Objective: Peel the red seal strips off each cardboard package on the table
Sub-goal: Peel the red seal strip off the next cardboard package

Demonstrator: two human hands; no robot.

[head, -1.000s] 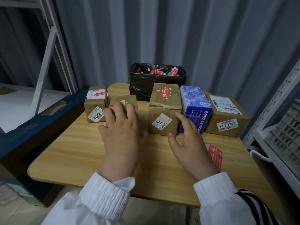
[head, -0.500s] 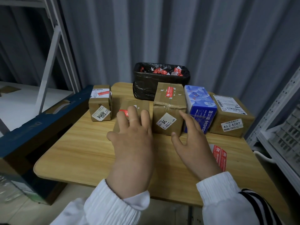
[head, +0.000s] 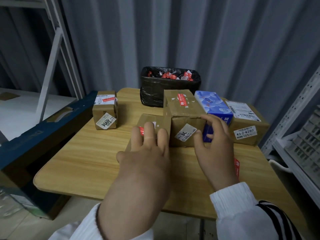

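Hands on parcels, centre frame, wooden table.
L hand flat, fingers straight on small box, partly covering its red strip; R hand fingers loosely spread, holding nothing, at centre box (top strip on). Labels: "4004" box left, "43-2-4202" box right. Black bin upper centre holds red strips.

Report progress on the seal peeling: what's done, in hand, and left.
Done: peeled red strips lie in the black-lined bin, and the far-right box shows no red seal. In hand: the left hand rests on the small front box, its red strip unpeeled. Left: the seal on the middle box and another on the far-left box.
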